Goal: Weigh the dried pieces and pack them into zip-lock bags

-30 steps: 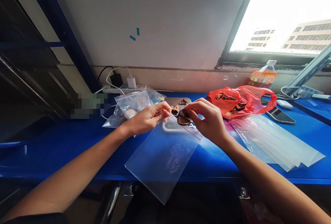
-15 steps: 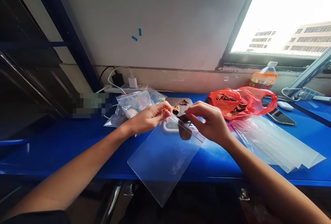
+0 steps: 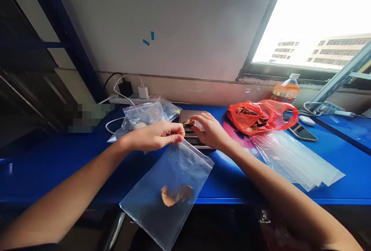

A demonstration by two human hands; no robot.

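Note:
My left hand (image 3: 166, 134) pinches the top corner of a clear zip bag (image 3: 150, 189), which hangs tilted over the table's front edge. Inside the bag lies a brown, curled piece of dried peel (image 3: 176, 195). My right hand (image 3: 210, 129) reaches over a flat kitchen scale (image 3: 185, 115), thumb and fingers apart and curved. Its fingertips are at another dried peel piece (image 3: 189, 122) on the scale's plate. The hand covers part of the plate, so whether anything else lies under it is hidden.
A red plastic bag (image 3: 278, 117) of dried peel stands at the right, with flat clear bags (image 3: 301, 162) before it. Behind are a phone (image 3: 303, 131), a white case (image 3: 306, 120) and a drink bottle (image 3: 285, 89). Filled clear bags (image 3: 145, 114) and a power strip (image 3: 116, 99) lie left.
A dried peel piece from behind the bag's mouth is now inside the bag. My left hand and the bag moved down and left; my right hand went from the bag's mouth to the scale.

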